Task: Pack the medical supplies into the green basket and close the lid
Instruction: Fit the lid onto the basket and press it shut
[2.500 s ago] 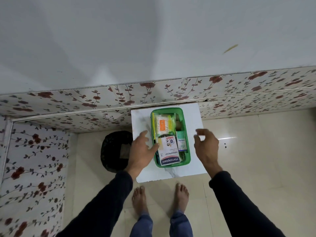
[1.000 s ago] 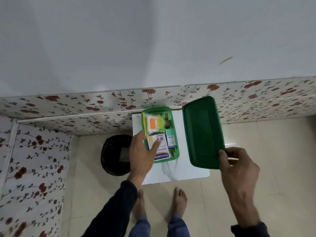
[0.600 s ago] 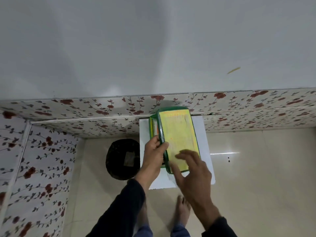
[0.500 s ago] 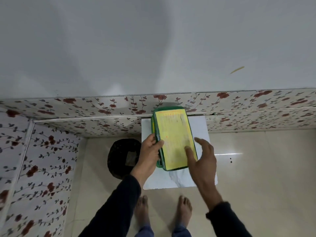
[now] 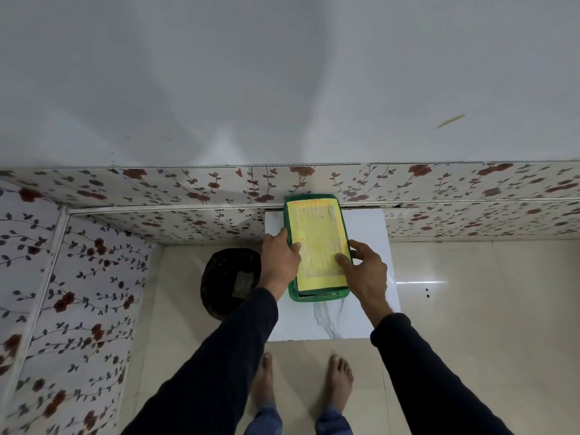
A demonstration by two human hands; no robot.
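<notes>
Packing looks done; the lid (image 5: pixel 317 240) lies over the green basket (image 5: pixel 320 297) on the worktop (image 5: pixel 361 309), contents hidden; the left hand (image 5: pixel 279 259) grip clamps the lid's edge, the right hand (image 5: pixel 365 271) grip pinches the opposite edge; the near end seems unseated — a final press is left.

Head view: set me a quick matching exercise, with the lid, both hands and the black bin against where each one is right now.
Things:
1. lid
2. left hand
3. right hand
4. black bin

Places:
A. on the floor, left of the white table
B. grips the lid's right edge, thumb on the yellow label
C. lies on the green basket, label up
D. grips the lid's left edge

Pairs: 1-C, 2-D, 3-B, 4-A
</notes>
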